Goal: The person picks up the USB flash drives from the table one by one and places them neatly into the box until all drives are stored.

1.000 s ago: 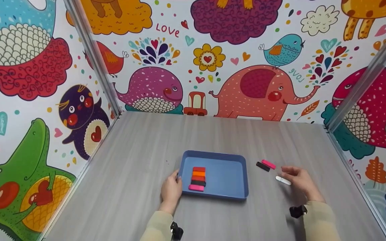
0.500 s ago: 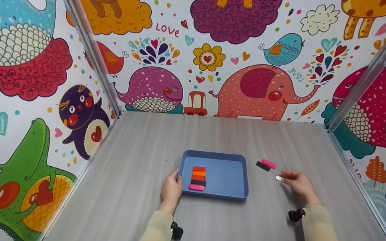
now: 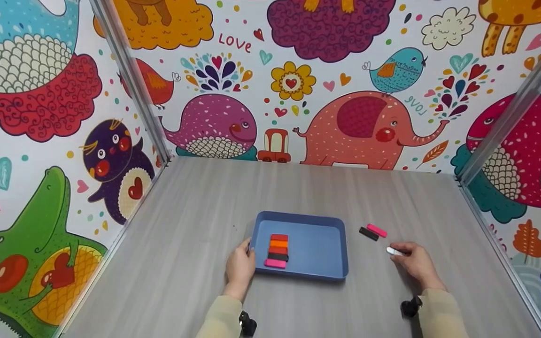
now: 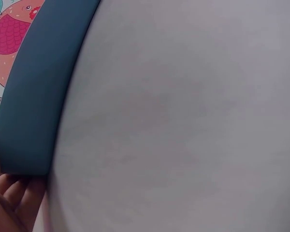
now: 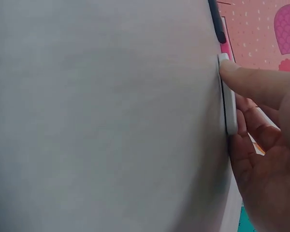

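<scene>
A shallow blue tray (image 3: 316, 249) stands on the table, and my left hand (image 3: 241, 265) grips its left edge. In the left wrist view, the fingers (image 4: 33, 198) curl in at the end of the tray wall (image 4: 34, 96). To the right of the tray, my right hand (image 3: 418, 263) pinches a small flat white stick (image 3: 394, 251) with rounded ends, low at the tabletop. The right wrist view has the thumb (image 5: 246, 77) on one end of the white stick (image 5: 229, 104) and fingers at its other end. What kind of stick it is cannot be told.
Inside the tray, at its left, several short sticks lie in a column: red ones, an orange (image 3: 278, 243), a black (image 3: 278, 257) and a pink (image 3: 275, 263). A black stick (image 3: 368, 234) and a pink stick (image 3: 376, 230) lie right of the tray. Patterned walls enclose the table.
My right hand has come down and slightly left onto the white stick; its fingers have closed on it. The left hand and the tray have stayed put.
</scene>
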Tool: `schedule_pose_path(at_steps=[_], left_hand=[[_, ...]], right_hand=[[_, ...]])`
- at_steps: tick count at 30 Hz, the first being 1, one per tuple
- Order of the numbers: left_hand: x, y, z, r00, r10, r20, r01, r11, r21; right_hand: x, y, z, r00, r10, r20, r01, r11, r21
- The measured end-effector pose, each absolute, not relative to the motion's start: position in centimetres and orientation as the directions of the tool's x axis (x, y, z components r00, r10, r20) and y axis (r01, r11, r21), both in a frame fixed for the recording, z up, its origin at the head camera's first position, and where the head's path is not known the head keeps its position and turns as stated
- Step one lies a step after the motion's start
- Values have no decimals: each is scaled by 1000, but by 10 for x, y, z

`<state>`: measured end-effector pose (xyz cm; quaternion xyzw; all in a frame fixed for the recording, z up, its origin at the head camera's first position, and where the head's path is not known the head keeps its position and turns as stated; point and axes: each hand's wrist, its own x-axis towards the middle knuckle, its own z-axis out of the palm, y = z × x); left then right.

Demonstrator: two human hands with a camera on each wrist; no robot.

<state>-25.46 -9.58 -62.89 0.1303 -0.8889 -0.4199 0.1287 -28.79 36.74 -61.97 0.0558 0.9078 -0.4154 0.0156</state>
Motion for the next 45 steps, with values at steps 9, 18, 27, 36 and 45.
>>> schedule_pose_path(at_steps=[9,18,27,36,45], left_hand=[[-254,-96,-631,-934,-337,118,-127,623,772],[-255,-96,-629,-938,-331,104,-129,613,779],[-255,-96,-630,-934,-341,110,-136,620,773],[-255,-96,-630,-932,-346,106,-139,614,777],[-256,-97,-628,-936,-336,104,-129,604,786]], right_hand=[[-287,367,-623,-996,81,-41,86,703,-706],[-288,367,-624,-996,85,-33,84,720,-688],[-286,367,-625,-996,85,-13,70,716,-695],[-287,366,-623,-997,81,-13,68,726,-685],[-287,365,-622,-995,91,-31,87,719,-689]])
